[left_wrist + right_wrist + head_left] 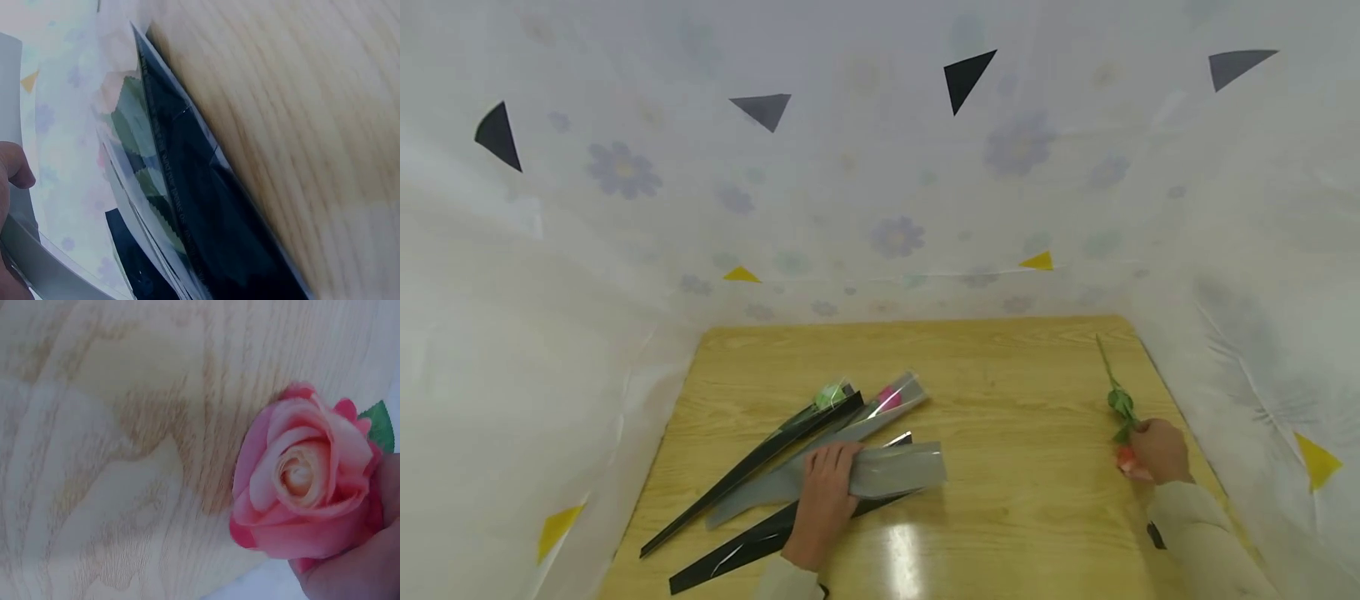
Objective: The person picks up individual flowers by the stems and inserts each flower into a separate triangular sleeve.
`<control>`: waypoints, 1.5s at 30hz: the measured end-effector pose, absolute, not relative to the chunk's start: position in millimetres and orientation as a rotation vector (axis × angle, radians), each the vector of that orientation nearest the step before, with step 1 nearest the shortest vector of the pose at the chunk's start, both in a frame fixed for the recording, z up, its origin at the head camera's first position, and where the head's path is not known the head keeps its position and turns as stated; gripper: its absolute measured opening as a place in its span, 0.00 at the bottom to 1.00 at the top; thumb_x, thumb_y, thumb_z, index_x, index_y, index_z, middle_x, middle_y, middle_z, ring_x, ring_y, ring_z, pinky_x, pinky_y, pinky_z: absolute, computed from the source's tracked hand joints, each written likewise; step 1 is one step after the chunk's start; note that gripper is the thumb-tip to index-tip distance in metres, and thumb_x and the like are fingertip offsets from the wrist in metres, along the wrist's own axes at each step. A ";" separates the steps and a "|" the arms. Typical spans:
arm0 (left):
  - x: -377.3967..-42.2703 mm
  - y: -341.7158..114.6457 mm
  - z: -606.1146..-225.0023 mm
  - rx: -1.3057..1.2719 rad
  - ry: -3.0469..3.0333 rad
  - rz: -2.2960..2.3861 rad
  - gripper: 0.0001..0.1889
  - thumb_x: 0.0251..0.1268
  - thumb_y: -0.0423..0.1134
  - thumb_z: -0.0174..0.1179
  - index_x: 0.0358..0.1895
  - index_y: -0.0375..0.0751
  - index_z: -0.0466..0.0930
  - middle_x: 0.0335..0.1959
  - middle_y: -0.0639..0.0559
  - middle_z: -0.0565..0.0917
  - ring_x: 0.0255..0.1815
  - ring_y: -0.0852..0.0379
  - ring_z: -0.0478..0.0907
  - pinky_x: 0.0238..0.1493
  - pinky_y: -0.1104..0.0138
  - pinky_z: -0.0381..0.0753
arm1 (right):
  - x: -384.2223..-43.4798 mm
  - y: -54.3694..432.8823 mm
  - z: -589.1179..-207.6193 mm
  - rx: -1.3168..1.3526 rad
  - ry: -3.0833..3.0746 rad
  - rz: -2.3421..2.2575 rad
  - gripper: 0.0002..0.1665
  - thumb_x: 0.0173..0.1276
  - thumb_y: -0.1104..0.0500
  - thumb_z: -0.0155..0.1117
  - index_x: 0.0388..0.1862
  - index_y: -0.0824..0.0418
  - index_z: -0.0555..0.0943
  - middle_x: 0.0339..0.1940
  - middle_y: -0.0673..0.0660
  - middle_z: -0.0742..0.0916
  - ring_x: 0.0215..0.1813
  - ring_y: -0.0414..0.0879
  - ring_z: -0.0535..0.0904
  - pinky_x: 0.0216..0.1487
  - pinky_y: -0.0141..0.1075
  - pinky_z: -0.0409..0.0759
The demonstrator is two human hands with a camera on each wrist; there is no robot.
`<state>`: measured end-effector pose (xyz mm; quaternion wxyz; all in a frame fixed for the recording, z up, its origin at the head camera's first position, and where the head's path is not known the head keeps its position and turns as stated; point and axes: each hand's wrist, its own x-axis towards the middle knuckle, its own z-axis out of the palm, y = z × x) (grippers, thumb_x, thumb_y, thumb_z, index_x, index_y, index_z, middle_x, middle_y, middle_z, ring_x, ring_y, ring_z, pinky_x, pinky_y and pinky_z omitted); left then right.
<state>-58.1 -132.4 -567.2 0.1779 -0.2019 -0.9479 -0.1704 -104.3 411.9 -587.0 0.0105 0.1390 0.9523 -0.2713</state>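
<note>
My left hand (pixel 826 500) grips a grey flower sleeve (pixel 898 471), its wide end pointing right over the wrapped flowers. In the left wrist view, part of that hand (pixel 12 172) shows at the left edge against the grey sleeve (pixel 56 265). At the table's right side my right hand (pixel 1161 450) holds an artificial rose (pixel 1131 464) just below its bloom, its green stem pointing to the far edge. The right wrist view shows the pink rose bloom (pixel 300 512) close up, with a cream centre. Most of the right fingers are hidden there.
Left on the wooden table (pixel 1000 375) lie a black sleeve (pixel 752 471) with a pale green-white flower (pixel 830 395), a clear-fronted sleeve with a pink flower (pixel 890 398), and another black sleeve (pixel 730 554) nearer me. White flower-patterned sheeting (pixel 880 192) encloses the table's back and sides.
</note>
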 end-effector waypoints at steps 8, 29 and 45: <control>-63.7 -137.1 -564.1 -0.554 -2.675 -0.490 0.38 0.26 0.22 0.62 0.54 0.46 0.71 0.46 0.51 0.74 0.47 0.50 0.69 0.50 0.54 0.61 | -108.7 404.2 -579.9 0.201 2.940 -0.836 0.13 0.57 0.65 0.55 0.32 0.75 0.79 0.31 0.70 0.82 0.34 0.62 0.78 0.36 0.53 0.75; -74.0 -152.5 -565.4 -0.514 -2.584 -0.542 0.33 0.32 0.22 0.63 0.51 0.44 0.72 0.45 0.50 0.74 0.47 0.49 0.70 0.47 0.52 0.64 | -101.9 358.9 -558.1 -0.115 2.741 -1.060 0.14 0.62 0.58 0.62 0.39 0.69 0.78 0.32 0.56 0.83 0.34 0.46 0.77 0.32 0.38 0.76; -81.1 -161.5 -560.4 -0.482 -2.553 -0.566 0.31 0.36 0.25 0.69 0.52 0.43 0.73 0.45 0.49 0.74 0.48 0.48 0.70 0.49 0.52 0.62 | -79.4 308.5 -519.4 -0.405 2.864 -1.010 0.08 0.57 0.66 0.64 0.35 0.56 0.77 0.30 0.47 0.79 0.30 0.36 0.73 0.29 0.32 0.74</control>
